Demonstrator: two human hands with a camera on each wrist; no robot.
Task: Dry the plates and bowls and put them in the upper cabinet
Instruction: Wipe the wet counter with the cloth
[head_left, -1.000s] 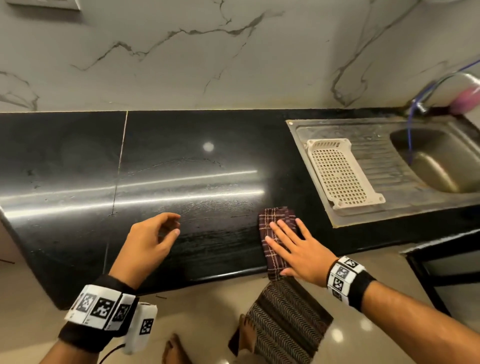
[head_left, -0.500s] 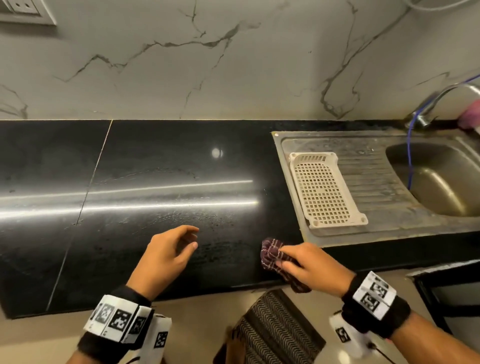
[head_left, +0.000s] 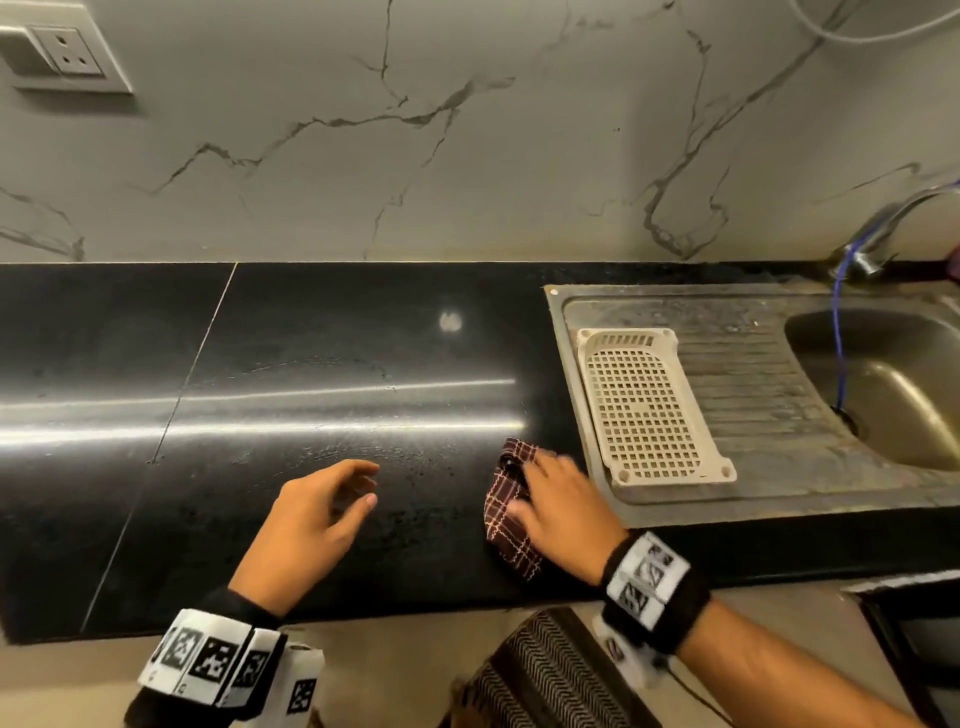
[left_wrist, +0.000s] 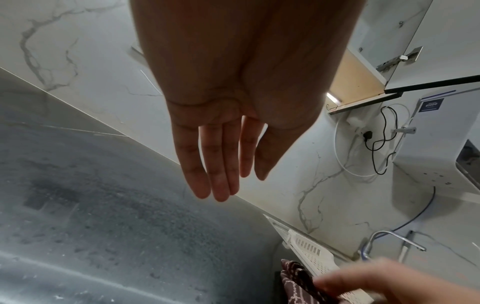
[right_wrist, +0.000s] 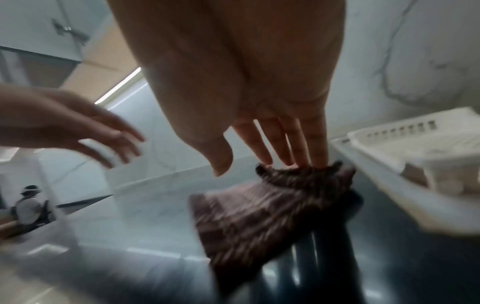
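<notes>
Late stage, judged: drying basket (head_left: 647, 410) at 2 o'clock holds no dishes; right hand (head_left: 563, 512), fingers straight, presses checked cloth (head_left: 501, 512) onto counter (head_left: 311, 364); left hand (head_left: 306, 525) relaxed, empty.

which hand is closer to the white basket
Right. The right hand rests on the checked cloth just left of the white basket; the left hand hovers farther left over the counter.

Left hand (left_wrist: 233, 102) (fingers straight) hovers over black counter (left_wrist: 103, 226).
</notes>
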